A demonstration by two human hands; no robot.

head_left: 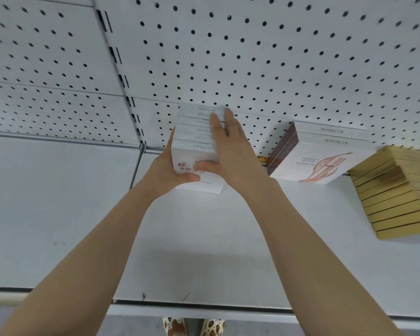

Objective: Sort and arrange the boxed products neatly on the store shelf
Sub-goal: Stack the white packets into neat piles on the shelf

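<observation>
Gripping the row of white boxes (197, 132) at the shelf's (58, 202) back, the left hand (170, 173) clasps its front corner while the right hand (230, 151) lies flat across the tops; light, stiff and loose, they seem best squeezed from both ends.

- Left hand (166, 172): arm extended forward, fingers hidden, thumb curled in front.
- Right hand (230, 146): arm extended, fingers straight and together, thumb out leftward.

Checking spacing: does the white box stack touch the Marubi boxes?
Apart. The head view shows bare shelf between the white box stack and the Marubi boxes.
</observation>
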